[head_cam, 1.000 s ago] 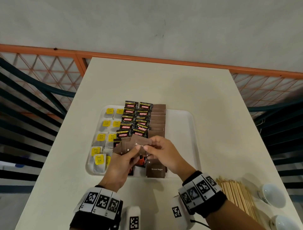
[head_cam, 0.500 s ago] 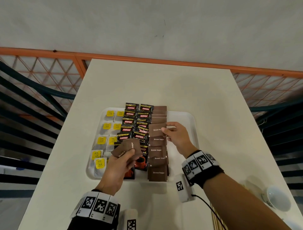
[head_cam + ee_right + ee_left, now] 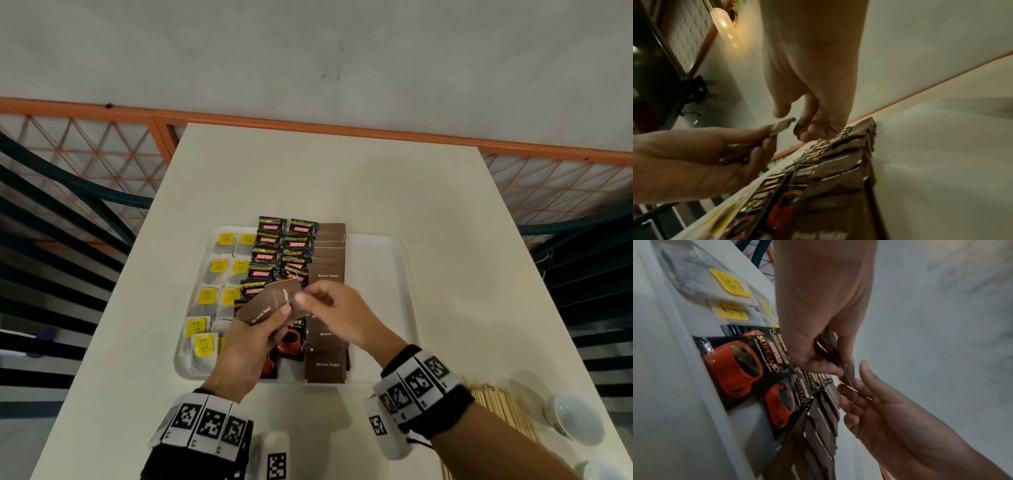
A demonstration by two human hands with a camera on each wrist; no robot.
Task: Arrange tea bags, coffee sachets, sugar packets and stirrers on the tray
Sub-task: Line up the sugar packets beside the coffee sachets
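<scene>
Brown sugar packets are being gripped by the left hand over the tray. Right hand is being held beside them, fingers loosely parted, nothing pinched.

A pale table stands end-on against an orange rail that runs across the scene at its far edge. Orange lattice mesh fills the space below the rail on both sides, with dark teal bars curving in front of it at left and right. Beyond the rail rises a plain grey wall. At the table's near right corner sit two white cups, one partly cut off by the frame. In the right wrist view, a lit glass lamp glows at upper left.
</scene>
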